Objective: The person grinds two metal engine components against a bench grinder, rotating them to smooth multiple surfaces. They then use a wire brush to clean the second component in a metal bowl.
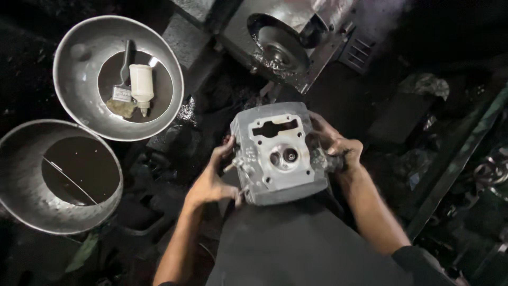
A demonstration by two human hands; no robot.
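Note:
A grey metal engine cylinder head (278,153) sits in the middle of the view, its combustion face with two round valves turned up toward me. My left hand (214,177) grips its left side, fingers by the protruding studs. On the opposite flank, my right hand (336,148) wraps around the right side. The part rests over my dark-clothed lap (296,249).
Two metal basins stand at the left: the upper basin (74,79) holds a paintbrush (123,87) and a small white bottle (142,85); the lower basin (24,185) holds dark liquid. An oily engine casing (283,45) lies above. A green metal bar (460,159) runs at the right.

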